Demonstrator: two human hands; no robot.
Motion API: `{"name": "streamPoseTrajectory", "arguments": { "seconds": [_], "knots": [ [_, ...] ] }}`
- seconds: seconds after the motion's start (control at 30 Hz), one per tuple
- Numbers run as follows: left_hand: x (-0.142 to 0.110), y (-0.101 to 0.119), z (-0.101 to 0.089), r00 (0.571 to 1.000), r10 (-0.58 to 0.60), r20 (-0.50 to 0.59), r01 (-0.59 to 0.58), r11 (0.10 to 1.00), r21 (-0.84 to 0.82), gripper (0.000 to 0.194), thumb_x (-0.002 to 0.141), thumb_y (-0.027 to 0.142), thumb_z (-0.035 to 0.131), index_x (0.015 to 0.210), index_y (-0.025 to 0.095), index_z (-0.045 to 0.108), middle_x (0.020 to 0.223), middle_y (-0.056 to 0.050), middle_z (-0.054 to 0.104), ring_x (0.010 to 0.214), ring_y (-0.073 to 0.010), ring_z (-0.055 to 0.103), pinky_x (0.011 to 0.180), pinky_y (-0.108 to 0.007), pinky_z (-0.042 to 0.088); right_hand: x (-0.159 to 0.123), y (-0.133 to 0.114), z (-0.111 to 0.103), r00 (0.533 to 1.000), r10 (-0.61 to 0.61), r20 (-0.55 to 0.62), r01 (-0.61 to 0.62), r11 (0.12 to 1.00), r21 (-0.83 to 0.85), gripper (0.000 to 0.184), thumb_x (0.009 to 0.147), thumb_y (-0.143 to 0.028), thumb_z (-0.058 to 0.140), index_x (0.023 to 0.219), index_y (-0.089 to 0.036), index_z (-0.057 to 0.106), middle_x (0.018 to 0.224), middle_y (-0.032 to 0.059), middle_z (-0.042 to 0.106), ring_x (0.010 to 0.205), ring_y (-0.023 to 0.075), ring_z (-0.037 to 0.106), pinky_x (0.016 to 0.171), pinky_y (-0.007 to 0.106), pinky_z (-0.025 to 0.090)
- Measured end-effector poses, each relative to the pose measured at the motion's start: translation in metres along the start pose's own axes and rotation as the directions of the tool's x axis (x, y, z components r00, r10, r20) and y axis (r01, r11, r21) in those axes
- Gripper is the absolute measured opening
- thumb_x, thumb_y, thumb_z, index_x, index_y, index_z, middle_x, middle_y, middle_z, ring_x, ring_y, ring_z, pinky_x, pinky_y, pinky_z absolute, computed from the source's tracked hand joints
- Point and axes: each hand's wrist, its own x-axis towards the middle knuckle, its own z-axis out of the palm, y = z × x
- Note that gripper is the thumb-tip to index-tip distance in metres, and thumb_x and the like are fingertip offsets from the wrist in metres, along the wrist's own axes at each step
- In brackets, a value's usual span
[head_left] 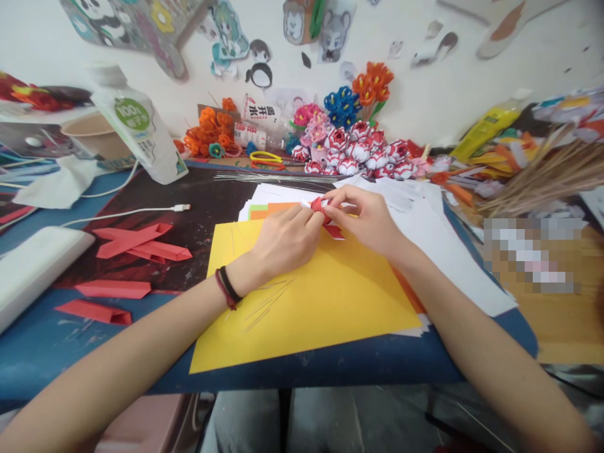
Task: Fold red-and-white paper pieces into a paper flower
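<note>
Between my two hands is a small red and white folded paper piece [335, 231], mostly covered by fingers. My left hand [289, 238] is closed with its fingertips on the piece's near left side. From the right, my right hand [361, 215] pinches it between thumb and forefinger. Both hands are over the far part of a yellow paper sheet [311, 302], which has several thin wires [268, 305] on it. To the left lie several folded red paper strips [141, 242], some crossed over each other.
Finished red and white paper flowers [363, 151] are heaped at the back, beside yellow-handled scissors [268, 157] and a bundle of wires [268, 178]. A white bottle [136, 123] and a white power strip-like box [44, 267] stand left. White paper sheets [425, 239] spread right.
</note>
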Motion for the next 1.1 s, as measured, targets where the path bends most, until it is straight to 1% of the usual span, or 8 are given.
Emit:
{"name": "streamPoseTrajectory", "arguments": {
  "seconds": [0.13, 0.27, 0.47, 0.6, 0.87, 0.93, 1.03, 1.1],
  "knots": [
    [-0.001, 0.0, 0.001, 1.0, -0.021, -0.001, 0.021, 1.0, -0.001, 0.023, 0.095, 0.015, 0.041, 0.075, 0.018, 0.052, 0.07, -0.002, 0.06, 0.065, -0.0151, 0.053, 0.057, -0.029, 0.033, 0.001, 0.004, 0.002, 0.998, 0.047, 0.053, -0.048, 0.998, 0.03, 0.029, 0.085, -0.047, 0.065, 0.079, -0.02, 0.059, 0.102, 0.0047, 0.064, 0.087, 0.0162, 0.063, 0.077, 0.031, 0.055],
    [-0.001, -0.001, 0.002, 1.0, -0.026, -0.013, 0.026, 1.0, 0.011, 0.025, 0.096, 0.016, 0.041, 0.074, 0.018, 0.052, 0.068, -0.001, 0.059, 0.063, -0.0141, 0.052, 0.057, -0.029, 0.034, 0.001, 0.006, 0.002, 0.994, 0.068, 0.089, -0.077, 0.992, 0.1, 0.037, 0.077, -0.054, 0.071, 0.079, -0.02, 0.058, 0.098, 0.0038, 0.063, 0.08, 0.0152, 0.06, 0.068, 0.03, 0.055],
    [-0.001, -0.002, 0.003, 1.0, -0.001, 0.017, 0.001, 1.0, -0.006, 0.021, 0.096, 0.014, 0.042, 0.078, 0.018, 0.052, 0.073, -0.001, 0.06, 0.068, -0.0145, 0.053, 0.06, -0.029, 0.035, 0.001, 0.001, 0.0, 0.999, 0.053, 0.008, -0.053, 0.998, 0.045, 0.032, 0.078, -0.049, 0.072, 0.074, -0.019, 0.059, 0.103, 0.0078, 0.065, 0.097, 0.0213, 0.062, 0.079, 0.036, 0.055],
    [-0.002, -0.002, 0.005, 0.999, -0.015, 0.035, 0.015, 1.0, 0.008, 0.019, 0.097, 0.013, 0.041, 0.082, 0.018, 0.052, 0.077, -0.002, 0.06, 0.071, -0.0154, 0.053, 0.06, -0.03, 0.035, 0.001, -0.002, 0.0, 0.998, 0.046, -0.031, -0.044, 0.996, 0.077, 0.026, 0.078, -0.041, 0.072, 0.073, -0.019, 0.06, 0.105, 0.0091, 0.065, 0.102, 0.022, 0.062, 0.082, 0.037, 0.056],
    [-0.002, -0.003, 0.005, 0.998, -0.028, 0.054, 0.026, 0.999, 0.027, 0.017, 0.097, 0.014, 0.042, 0.083, 0.018, 0.052, 0.077, -0.001, 0.059, 0.072, -0.0155, 0.052, 0.06, -0.03, 0.035, 0.002, 0.003, 0.002, 0.997, 0.054, -0.052, -0.052, 0.998, 0.026, 0.024, 0.08, -0.043, 0.069, 0.076, -0.02, 0.064, 0.104, 0.0081, 0.063, 0.099, 0.0211, 0.061, 0.074, 0.034, 0.057],
    [-0.002, -0.003, 0.005, 0.998, -0.03, 0.051, 0.029, 0.999, 0.018, 0.017, 0.097, 0.015, 0.042, 0.084, 0.018, 0.053, 0.078, -0.002, 0.06, 0.072, -0.0154, 0.053, 0.061, -0.029, 0.035, 0.003, 0.006, 0.001, 0.998, 0.047, -0.041, -0.045, 0.998, 0.04, 0.024, 0.082, -0.043, 0.067, 0.076, -0.02, 0.064, 0.102, 0.0076, 0.064, 0.1, 0.021, 0.061, 0.081, 0.036, 0.055],
    [-0.002, -0.002, 0.004, 0.999, -0.023, 0.044, 0.023, 1.0, -0.003, 0.018, 0.098, 0.015, 0.041, 0.084, 0.018, 0.053, 0.077, -0.002, 0.06, 0.071, -0.0152, 0.053, 0.06, -0.029, 0.035, 0.005, 0.011, -0.001, 0.998, 0.046, -0.029, -0.044, 0.996, 0.079, 0.023, 0.082, -0.041, 0.068, 0.073, -0.02, 0.065, 0.098, 0.0065, 0.066, 0.101, 0.0217, 0.061, 0.097, 0.043, 0.048],
    [-0.002, -0.002, 0.004, 0.999, -0.018, 0.051, 0.019, 1.0, -0.005, 0.018, 0.097, 0.015, 0.041, 0.084, 0.018, 0.053, 0.077, -0.002, 0.06, 0.071, -0.0152, 0.053, 0.059, -0.029, 0.035, 0.006, 0.013, -0.002, 0.997, 0.072, -0.024, -0.069, 0.992, 0.104, 0.024, 0.081, -0.042, 0.069, 0.072, -0.02, 0.066, 0.096, 0.0063, 0.067, 0.102, 0.0225, 0.062, 0.102, 0.045, 0.044]
  ]
}}
